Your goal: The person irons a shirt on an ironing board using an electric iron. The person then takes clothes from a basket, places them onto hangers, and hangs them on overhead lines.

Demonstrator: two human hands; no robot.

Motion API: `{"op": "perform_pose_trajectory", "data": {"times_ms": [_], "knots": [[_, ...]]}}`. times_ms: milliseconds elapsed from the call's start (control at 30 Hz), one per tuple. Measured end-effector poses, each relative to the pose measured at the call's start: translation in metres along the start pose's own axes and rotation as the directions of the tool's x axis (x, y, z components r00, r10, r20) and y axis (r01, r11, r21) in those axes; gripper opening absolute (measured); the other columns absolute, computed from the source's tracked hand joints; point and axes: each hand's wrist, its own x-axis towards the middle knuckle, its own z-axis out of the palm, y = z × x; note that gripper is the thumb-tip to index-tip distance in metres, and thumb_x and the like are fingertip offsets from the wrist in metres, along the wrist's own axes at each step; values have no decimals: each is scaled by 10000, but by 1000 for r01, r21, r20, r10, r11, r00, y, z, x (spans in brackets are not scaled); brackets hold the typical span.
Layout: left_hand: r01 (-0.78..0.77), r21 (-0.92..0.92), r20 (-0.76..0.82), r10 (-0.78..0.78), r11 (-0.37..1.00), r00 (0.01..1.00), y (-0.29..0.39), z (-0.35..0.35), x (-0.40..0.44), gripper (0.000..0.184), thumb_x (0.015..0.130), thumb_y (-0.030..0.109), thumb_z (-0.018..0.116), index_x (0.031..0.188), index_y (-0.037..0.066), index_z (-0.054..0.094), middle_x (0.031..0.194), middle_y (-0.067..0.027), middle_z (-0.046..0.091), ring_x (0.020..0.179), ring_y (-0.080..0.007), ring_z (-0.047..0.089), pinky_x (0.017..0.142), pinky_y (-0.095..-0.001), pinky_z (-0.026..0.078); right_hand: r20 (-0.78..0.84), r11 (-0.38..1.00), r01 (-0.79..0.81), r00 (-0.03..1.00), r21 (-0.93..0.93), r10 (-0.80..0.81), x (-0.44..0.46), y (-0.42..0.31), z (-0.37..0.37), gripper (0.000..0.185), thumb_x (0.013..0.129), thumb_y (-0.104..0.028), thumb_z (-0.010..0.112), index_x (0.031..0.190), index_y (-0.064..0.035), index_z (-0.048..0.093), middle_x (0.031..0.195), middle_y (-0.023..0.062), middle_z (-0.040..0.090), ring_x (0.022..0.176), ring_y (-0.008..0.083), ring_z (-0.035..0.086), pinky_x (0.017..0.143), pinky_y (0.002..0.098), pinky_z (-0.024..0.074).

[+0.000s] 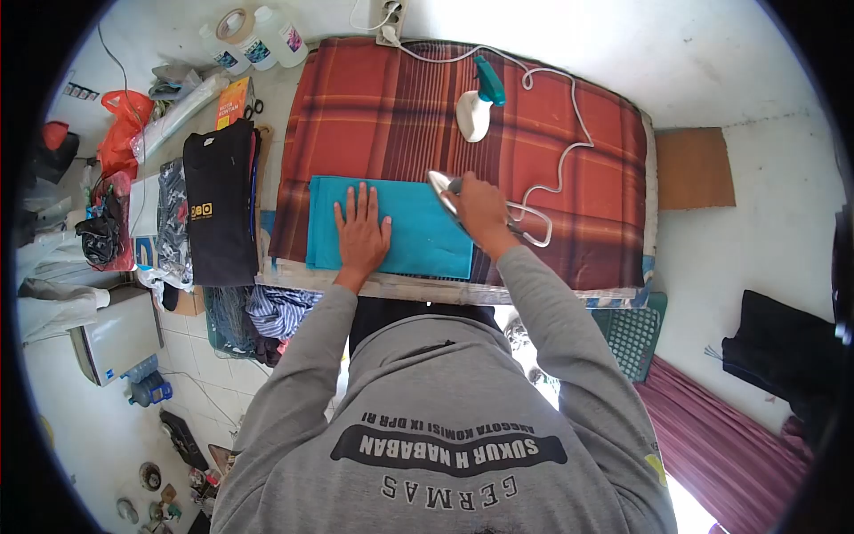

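A folded teal cloth (414, 236) lies flat near the front edge of the padded ironing table. Flat on its left part rests my left hand (362, 233), fingers stretched and slightly spread. My right hand (480, 212) is wrapped round the handle of a clothes iron (442, 192) at the cloth's right end. The iron looks tilted, its shiny soleplate edge facing left; whether it touches the cloth I cannot tell. Its pale cord (569, 147) curves across the table to a wall socket. Beyond the iron is a white spray bottle (474, 116) with a green trigger head.
The table wears a red plaid cover (356, 116). To its left lie a folded black shirt (222, 196), an orange packet (234, 101) and scissors (254, 108). Plastic bottles (280, 37) stand at the back left, below a wall socket (390, 20). A green plastic crate (636, 334) sits by the right front corner.
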Motion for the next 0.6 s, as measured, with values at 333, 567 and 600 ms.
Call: {"op": "perform_pose_trajectory", "data": {"times_ms": [333, 567, 600], "knots": [[18, 52, 11, -19, 998, 1000, -4, 13, -3, 552, 1051, 254, 437, 1566, 59, 391, 1660, -119, 331, 1556, -329, 240, 1255, -583, 127, 140, 867, 494, 856, 66, -498, -52, 17, 3, 488, 890, -493, 724, 1060, -44, 639, 808, 183, 724, 781, 376, 728, 704, 506, 567], [44, 24, -46, -43, 999, 998, 4, 20, -1, 525, 1031, 182, 462, 1540, 58, 425, 1645, -99, 360, 1541, -343, 268, 1260, -562, 138, 284, 726, 686, 687, 50, -669, -97, 59, 24, 375, 906, -398, 696, 1028, -46, 659, 831, 162, 737, 793, 363, 733, 682, 487, 573], [85, -14, -66, -86, 996, 994, 14, 19, 4, 526, 999, 164, 501, 1512, 54, 454, 1622, -115, 387, 1526, -360, 289, 1250, -562, 164, 291, 706, 705, 665, 58, -688, -103, 74, 24, 379, 905, -402, 695, 1036, -49, 659, 837, 163, 738, 790, 362, 733, 679, 488, 572]]}}
